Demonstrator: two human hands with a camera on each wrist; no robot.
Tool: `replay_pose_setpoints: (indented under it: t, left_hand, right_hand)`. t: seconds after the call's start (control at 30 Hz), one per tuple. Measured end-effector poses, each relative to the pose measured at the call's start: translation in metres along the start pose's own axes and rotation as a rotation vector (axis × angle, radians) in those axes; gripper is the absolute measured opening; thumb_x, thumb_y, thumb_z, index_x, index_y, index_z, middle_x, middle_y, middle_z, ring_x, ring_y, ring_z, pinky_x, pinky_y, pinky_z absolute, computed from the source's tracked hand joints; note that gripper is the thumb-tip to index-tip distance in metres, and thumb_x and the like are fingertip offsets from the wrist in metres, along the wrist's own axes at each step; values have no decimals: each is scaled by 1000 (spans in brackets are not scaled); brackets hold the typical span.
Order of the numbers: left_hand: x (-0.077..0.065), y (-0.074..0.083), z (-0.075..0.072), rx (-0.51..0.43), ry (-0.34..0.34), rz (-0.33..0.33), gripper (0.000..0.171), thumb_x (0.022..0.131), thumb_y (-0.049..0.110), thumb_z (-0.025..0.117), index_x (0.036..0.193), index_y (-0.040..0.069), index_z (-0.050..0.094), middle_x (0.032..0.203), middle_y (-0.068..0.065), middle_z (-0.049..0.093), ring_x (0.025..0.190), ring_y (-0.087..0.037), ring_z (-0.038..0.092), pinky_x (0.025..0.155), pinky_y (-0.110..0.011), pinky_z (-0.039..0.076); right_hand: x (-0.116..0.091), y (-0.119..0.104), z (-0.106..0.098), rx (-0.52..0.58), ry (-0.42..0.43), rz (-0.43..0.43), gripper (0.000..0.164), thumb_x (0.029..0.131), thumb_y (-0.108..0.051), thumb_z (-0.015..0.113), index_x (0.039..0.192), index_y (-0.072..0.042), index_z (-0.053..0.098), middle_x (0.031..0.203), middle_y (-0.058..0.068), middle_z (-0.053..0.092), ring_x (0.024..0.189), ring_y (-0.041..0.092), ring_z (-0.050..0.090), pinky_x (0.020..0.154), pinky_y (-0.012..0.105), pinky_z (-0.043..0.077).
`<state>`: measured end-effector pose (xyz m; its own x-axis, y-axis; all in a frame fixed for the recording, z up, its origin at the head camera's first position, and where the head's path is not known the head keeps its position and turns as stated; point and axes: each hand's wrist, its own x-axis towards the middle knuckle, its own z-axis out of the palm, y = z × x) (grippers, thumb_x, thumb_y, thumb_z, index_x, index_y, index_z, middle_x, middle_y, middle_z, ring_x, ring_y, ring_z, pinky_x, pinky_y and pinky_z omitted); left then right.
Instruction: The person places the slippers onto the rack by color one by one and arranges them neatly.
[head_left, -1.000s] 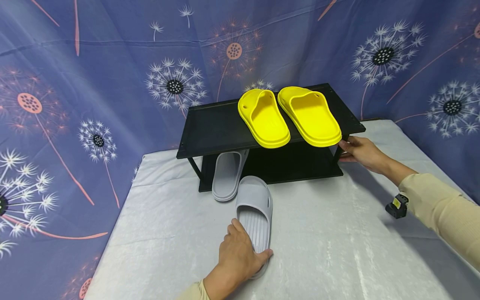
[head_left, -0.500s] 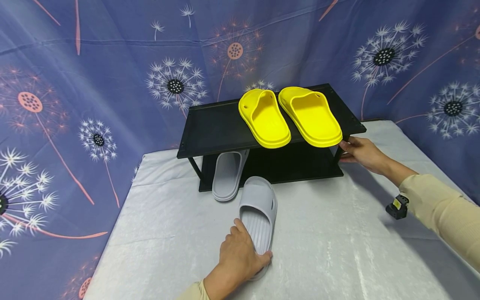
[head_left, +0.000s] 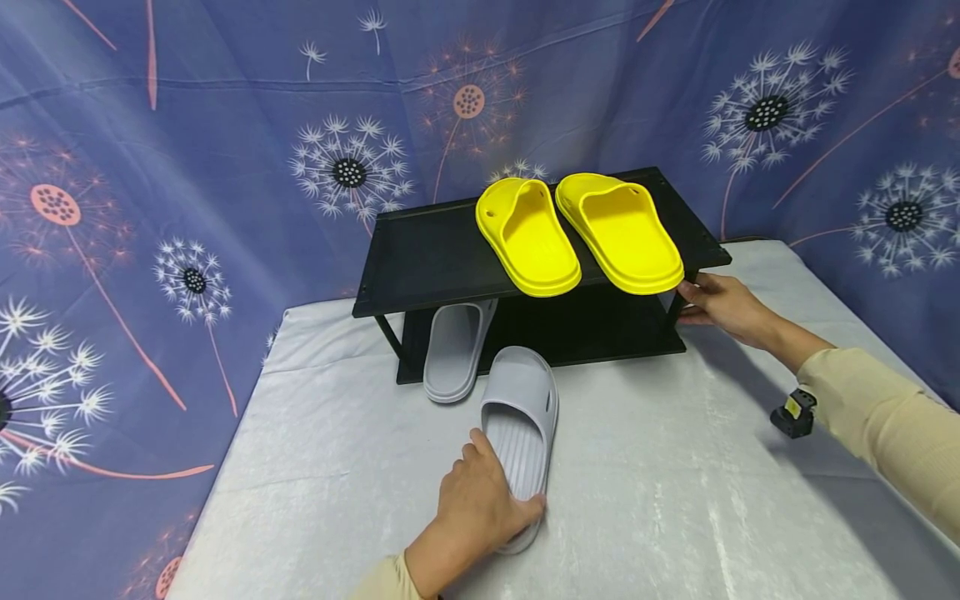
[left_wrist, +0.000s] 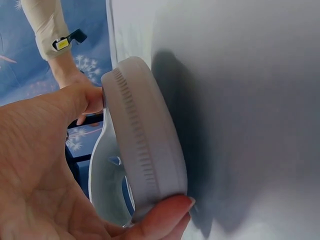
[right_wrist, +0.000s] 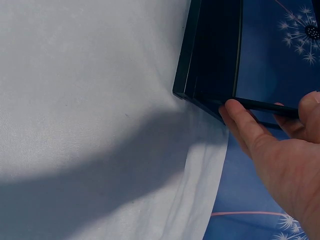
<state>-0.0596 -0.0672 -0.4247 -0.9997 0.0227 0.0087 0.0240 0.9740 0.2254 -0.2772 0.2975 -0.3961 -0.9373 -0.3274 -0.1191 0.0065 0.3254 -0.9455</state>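
Observation:
My left hand (head_left: 480, 504) grips a light grey slipper (head_left: 517, 446) by its heel end, thumb on the right edge and fingers on the left. Its toe points at the rack, and in the left wrist view a shadow lies beside the slipper (left_wrist: 145, 135) on the cloth. A matching grey slipper (head_left: 452, 354) lies on the lower shelf at the left, heel end jutting out. With thumb and fingers on either side of a post, my right hand (head_left: 723, 308) holds the black shoe rack (head_left: 427, 254) at its right end; the right wrist view shows the fingers (right_wrist: 245, 122) against that post.
Two yellow slippers (head_left: 536, 250) stand on the right half of the top shelf, heels over the front edge. Bare lower shelf (head_left: 577, 329) shows right of the stored grey slipper. A pale cloth (head_left: 322, 467) covers the table; a blue dandelion curtain (head_left: 247, 167) hangs behind and leftward.
The grey slipper in my left hand has shifted slightly right, its toe swinging a little away from the stored one. My right hand and the rack have stayed put.

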Motion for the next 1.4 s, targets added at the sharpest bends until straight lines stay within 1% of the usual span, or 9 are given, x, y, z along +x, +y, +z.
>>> replay_pose_setpoints:
  t: [0.1, 0.23, 0.4, 0.6, 0.9, 1.07, 1.2, 1.3, 1.4]
  left_hand:
    - [3, 1, -2, -4, -3, 6, 111, 60, 59, 78, 129, -14, 33, 93, -21, 55, 75, -33, 60, 60, -43, 53]
    - [7, 1, -5, 0, 18, 16, 110, 61, 59, 78, 129, -14, 33, 92, -20, 55, 74, -33, 61, 59, -43, 54]
    - [14, 2, -8, 0, 45, 20, 109, 61, 60, 78, 129, -13, 33, 90, -19, 54, 72, -32, 61, 58, -43, 53]
    - [23, 4, -14, -18, 25, 23, 112, 63, 60, 78, 132, -14, 30, 96, -22, 56, 77, -34, 61, 62, -44, 55]
    - [37, 9, -18, -9, 4, 28, 113, 63, 62, 76, 133, -13, 28, 96, -21, 55, 76, -31, 61, 60, -41, 54]
    - [43, 11, -20, -20, -11, 19, 115, 65, 62, 76, 136, -13, 26, 102, -23, 56, 78, -33, 62, 63, -43, 54]
    - [46, 12, -21, -26, -18, 12, 115, 64, 62, 76, 136, -12, 26, 103, -22, 55, 78, -32, 61, 64, -43, 54]
    - [49, 13, -21, -26, -12, 15, 114, 64, 63, 76, 135, -12, 26, 101, -21, 55, 76, -31, 61, 63, -42, 54]
    - [53, 15, -21, -24, 14, 26, 112, 63, 62, 77, 132, -11, 28, 97, -20, 56, 75, -31, 61, 63, -42, 54]
  right_hand:
    - [0, 1, -1, 9, 3, -6, 60, 105, -25, 37, 141, 20, 18, 144, 38, 22, 101, 11, 60, 91, 36, 55]
    - [-1, 1, 0, 18, 7, -10, 61, 105, -25, 37, 141, 20, 17, 144, 39, 22, 99, 10, 61, 90, 34, 56]
    - [-1, 0, 0, 6, 7, 2, 62, 105, -26, 37, 142, 20, 15, 145, 39, 21, 102, 14, 61, 92, 36, 55]
    - [1, 1, -1, -26, 9, 15, 65, 105, -29, 37, 144, 18, 14, 146, 38, 22, 109, 21, 58, 93, 38, 54]
    - [1, 2, 0, -24, 20, 20, 65, 105, -29, 38, 143, 18, 16, 145, 38, 24, 109, 21, 59, 93, 38, 54]
    - [1, 3, 0, -15, 14, 18, 65, 104, -29, 39, 143, 17, 17, 145, 37, 23, 109, 20, 59, 94, 39, 54]
    - [0, 3, 0, -12, 13, 10, 64, 104, -29, 39, 143, 17, 17, 146, 37, 23, 109, 19, 58, 94, 40, 54]
    - [0, 2, 0, -18, 12, 8, 64, 105, -29, 39, 144, 17, 17, 146, 37, 23, 110, 21, 58, 94, 41, 53]
    - [-1, 1, 0, -19, 12, 8, 64, 105, -29, 39, 144, 17, 17, 145, 37, 24, 110, 21, 58, 95, 42, 53]
